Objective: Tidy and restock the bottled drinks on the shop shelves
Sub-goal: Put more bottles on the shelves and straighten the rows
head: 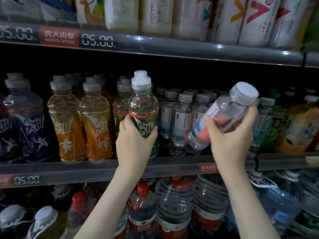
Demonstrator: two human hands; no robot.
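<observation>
We are mid-restock: our left hand (136,140) grips the green bottle (144,116) upright at the shelf (172,165) front edge; our right hand (230,135) holds a tilted water bottle (222,114), which likely needs righting into its row.

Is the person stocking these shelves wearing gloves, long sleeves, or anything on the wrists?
No. The left hand and right hand are both bare, without gloves. The forearms are uncovered down to the bottom of the picture, so no sleeve shows. No watch, bracelet or ring is visible on either.
</observation>
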